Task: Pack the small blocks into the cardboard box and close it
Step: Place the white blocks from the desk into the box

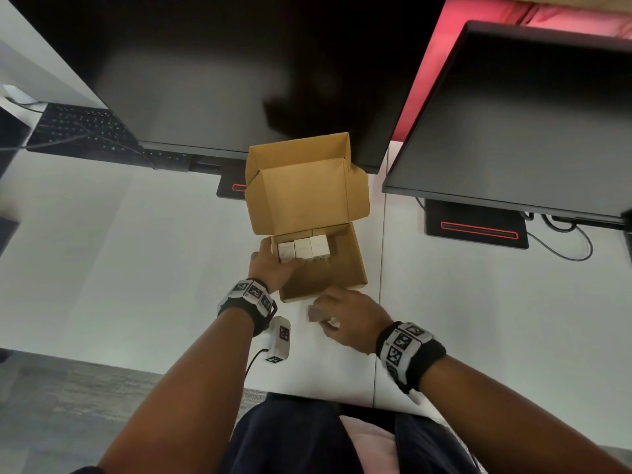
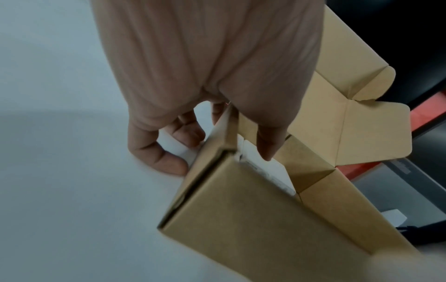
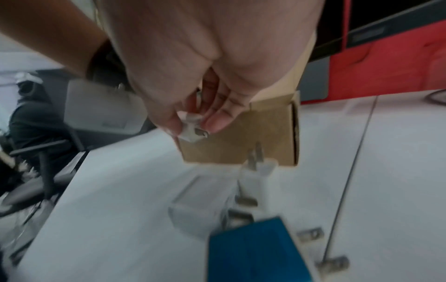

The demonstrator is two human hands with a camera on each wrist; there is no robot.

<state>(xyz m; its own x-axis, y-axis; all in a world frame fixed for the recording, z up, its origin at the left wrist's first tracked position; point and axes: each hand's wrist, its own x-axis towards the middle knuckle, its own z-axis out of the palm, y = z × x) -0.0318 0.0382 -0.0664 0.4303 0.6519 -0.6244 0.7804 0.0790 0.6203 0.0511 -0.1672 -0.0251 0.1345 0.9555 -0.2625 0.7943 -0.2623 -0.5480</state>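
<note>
While the left hand (image 1: 270,265) grips the side wall of the open cardboard box (image 1: 345,265), the right hand (image 1: 345,319) pinches a small white plug block (image 3: 190,131) in its fingers (image 3: 217,122) above the bench (image 1: 136,251).

The cardboard box (image 1: 325,268) is open above, its right half free; three blocks (image 1: 302,248) fill the far-left corner.

Your left hand (image 1: 270,265) grips the box (image 1: 325,282) wall; your right hand (image 1: 349,319) pinches a block (image 3: 192,131), both forearms outstretched.
</note>
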